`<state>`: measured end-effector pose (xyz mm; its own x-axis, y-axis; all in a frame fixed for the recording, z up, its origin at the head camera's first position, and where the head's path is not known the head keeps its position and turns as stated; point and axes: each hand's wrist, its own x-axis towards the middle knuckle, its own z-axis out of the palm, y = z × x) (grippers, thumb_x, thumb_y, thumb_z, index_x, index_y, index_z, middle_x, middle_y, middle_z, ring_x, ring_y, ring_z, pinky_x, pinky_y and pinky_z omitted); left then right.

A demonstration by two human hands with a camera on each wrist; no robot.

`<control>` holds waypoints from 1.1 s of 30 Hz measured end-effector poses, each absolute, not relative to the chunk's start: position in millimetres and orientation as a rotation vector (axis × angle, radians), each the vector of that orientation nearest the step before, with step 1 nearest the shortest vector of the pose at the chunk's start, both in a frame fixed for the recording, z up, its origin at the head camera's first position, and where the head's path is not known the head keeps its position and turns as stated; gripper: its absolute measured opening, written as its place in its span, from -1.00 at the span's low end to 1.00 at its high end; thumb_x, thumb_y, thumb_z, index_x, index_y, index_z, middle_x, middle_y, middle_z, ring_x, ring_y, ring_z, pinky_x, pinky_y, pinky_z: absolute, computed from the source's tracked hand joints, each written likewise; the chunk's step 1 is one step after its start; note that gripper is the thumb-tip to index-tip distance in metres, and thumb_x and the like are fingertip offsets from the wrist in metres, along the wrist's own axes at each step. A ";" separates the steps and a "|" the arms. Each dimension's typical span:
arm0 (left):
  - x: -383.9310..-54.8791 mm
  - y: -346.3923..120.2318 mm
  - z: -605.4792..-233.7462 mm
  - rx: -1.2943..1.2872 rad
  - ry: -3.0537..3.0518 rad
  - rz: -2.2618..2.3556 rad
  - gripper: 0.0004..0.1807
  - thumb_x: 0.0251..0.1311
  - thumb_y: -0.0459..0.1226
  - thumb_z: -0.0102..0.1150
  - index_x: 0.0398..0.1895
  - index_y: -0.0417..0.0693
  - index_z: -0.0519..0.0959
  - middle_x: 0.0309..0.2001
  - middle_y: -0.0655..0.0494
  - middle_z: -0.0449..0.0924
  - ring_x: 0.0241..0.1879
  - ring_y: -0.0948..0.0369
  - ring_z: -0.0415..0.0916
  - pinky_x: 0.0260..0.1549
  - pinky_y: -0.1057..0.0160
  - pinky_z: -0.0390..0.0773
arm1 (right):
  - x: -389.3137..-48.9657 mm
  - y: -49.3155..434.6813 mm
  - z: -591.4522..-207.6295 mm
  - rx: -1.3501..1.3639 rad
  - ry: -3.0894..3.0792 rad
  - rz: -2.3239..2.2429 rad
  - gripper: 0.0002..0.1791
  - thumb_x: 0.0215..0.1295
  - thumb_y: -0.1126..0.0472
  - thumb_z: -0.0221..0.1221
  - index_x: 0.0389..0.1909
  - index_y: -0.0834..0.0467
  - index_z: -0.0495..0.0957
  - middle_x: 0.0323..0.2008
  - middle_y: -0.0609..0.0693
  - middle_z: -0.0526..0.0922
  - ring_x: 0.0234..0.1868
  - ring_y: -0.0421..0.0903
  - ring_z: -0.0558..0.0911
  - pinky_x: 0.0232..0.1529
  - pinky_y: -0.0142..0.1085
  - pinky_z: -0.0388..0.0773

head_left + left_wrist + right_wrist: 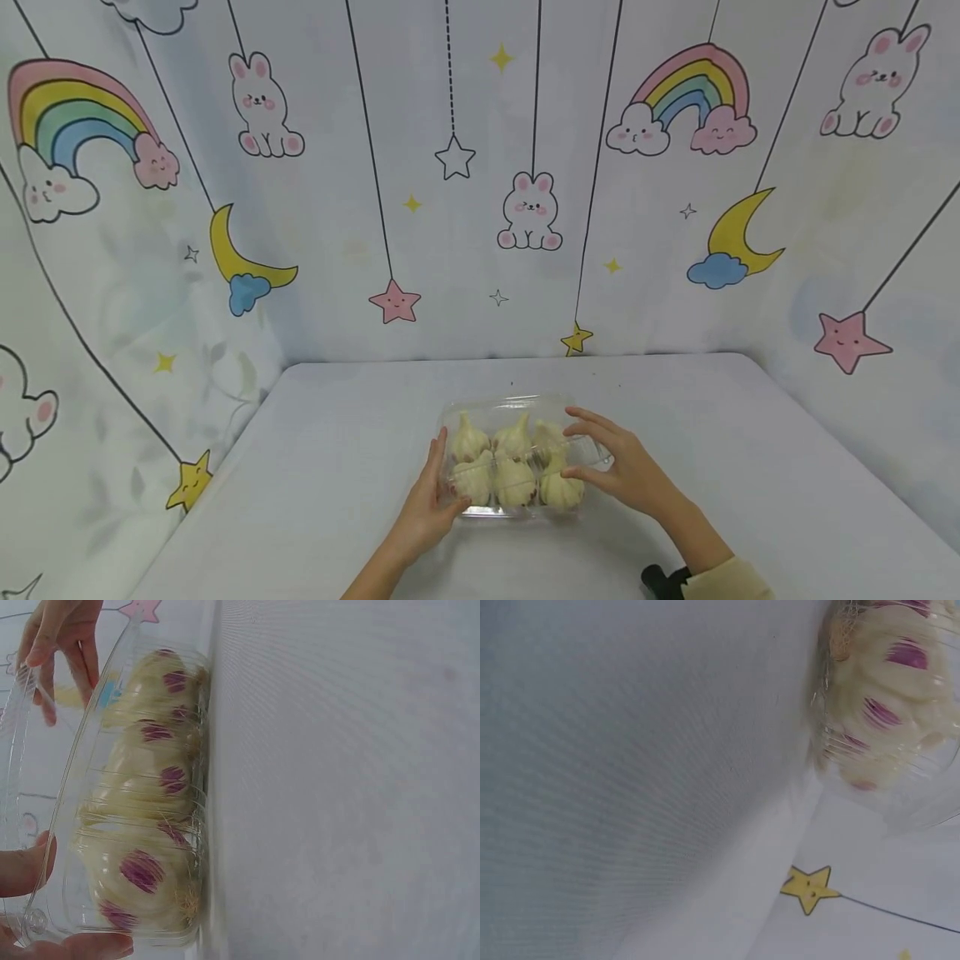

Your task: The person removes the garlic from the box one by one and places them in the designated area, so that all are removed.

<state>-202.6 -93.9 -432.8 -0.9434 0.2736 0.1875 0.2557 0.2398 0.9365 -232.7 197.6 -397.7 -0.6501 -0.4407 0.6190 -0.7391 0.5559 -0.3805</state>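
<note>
A clear plastic box of garlic bulbs sits on the white table. Two rows of pale bulbs show through it, with purple patches on the garlic in the left wrist view. The clear lid stands partly raised, at an angle to the base. My left hand grips the box's left side, thumb at the front rim. On the right, my right hand curls its thumb and fingers about the lid's right edge. Glare on the plastic blurs the exact contact. In the right wrist view only the box's garlic shows, not the hand.
The white-covered table spreads around the box. Behind it and at both sides rise cloth walls printed with rabbits, rainbows and stars. A black object lies by the right sleeve at the bottom edge.
</note>
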 end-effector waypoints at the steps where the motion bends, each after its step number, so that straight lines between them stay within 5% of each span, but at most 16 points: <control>1: -202.6 -94.2 -433.0 0.532 2.460 1.854 0.04 0.07 -0.46 0.18 0.45 0.06 -0.31 0.38 -0.33 -0.50 0.29 -0.34 -0.28 0.14 -0.23 0.07 | -232.7 197.6 -397.4 0.952 -2.340 0.879 -0.51 -0.12 0.04 0.40 -0.13 0.10 0.53 0.15 0.07 0.44 0.12 0.05 0.46 -0.06 -0.03 0.49; 17: -203.5 -96.0 -435.4 0.567 2.461 1.829 0.03 0.09 -0.50 0.10 0.44 0.16 -0.34 0.37 -0.34 -0.55 0.26 -0.39 -0.18 0.10 -0.21 0.15 | -237.6 201.1 -390.2 1.016 -2.354 0.901 -0.57 -0.07 0.05 0.38 -0.12 -0.01 0.52 0.13 0.02 0.46 0.12 0.06 0.46 -0.06 -0.04 0.49; 18: -203.3 -96.2 -435.4 0.559 2.467 1.829 0.03 0.09 -0.51 0.09 0.44 0.16 -0.33 0.37 -0.33 -0.52 0.24 -0.34 0.00 0.09 -0.13 0.27 | -238.3 202.7 -390.0 1.008 -2.356 0.913 -0.57 -0.07 0.07 0.38 -0.12 -0.01 0.52 0.13 0.03 0.46 0.12 0.07 0.45 -0.06 -0.02 0.48; 21: -203.4 -96.1 -434.9 0.542 2.473 1.837 0.02 0.09 -0.53 0.06 0.44 0.15 -0.34 0.39 -0.30 -0.44 -0.21 0.00 0.50 -0.19 0.23 0.55 | -240.7 207.9 -388.8 0.980 -2.360 0.967 -0.56 -0.10 0.13 0.39 -0.11 -0.02 0.52 0.11 0.06 0.48 0.13 0.12 0.44 -0.07 0.06 0.47; 24: -203.4 -96.3 -433.9 0.500 2.481 1.836 0.05 0.09 -0.52 0.05 0.43 0.23 -0.39 0.40 -0.30 -0.37 -0.69 0.34 0.16 -0.64 0.42 0.39 | -243.4 210.6 -386.8 0.948 -2.382 1.034 -0.53 -0.11 0.12 0.40 -0.09 -0.03 0.53 0.13 0.08 0.47 0.15 0.16 0.41 -0.09 0.11 0.45; 30: -202.4 -96.1 -432.4 0.441 2.511 1.817 0.12 0.11 -0.50 0.04 0.37 0.38 -0.54 0.39 -0.32 -0.39 -0.63 0.32 0.24 -0.64 0.44 0.40 | -247.9 208.3 -384.1 0.889 -2.449 1.106 -0.46 -0.04 0.07 0.36 0.03 0.01 0.49 0.23 0.06 0.36 0.23 0.13 0.33 -0.01 0.11 0.41; 33: -202.5 -95.1 -432.3 0.461 2.471 1.841 0.10 0.15 -0.51 0.00 0.36 0.37 -0.57 0.39 -0.27 -0.51 -0.18 -0.02 0.49 -0.37 0.36 0.54 | -249.9 208.3 -382.8 0.815 -2.469 1.121 -0.37 0.02 0.10 0.34 0.16 0.08 0.40 0.25 0.12 0.33 0.21 0.19 0.33 -0.02 0.14 0.40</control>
<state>-202.5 -95.1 -432.3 -0.9559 0.2497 0.1543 0.2193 0.2582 0.9409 -249.9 208.3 -382.8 -0.7906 -0.3694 0.4884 -0.6108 0.5321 -0.5864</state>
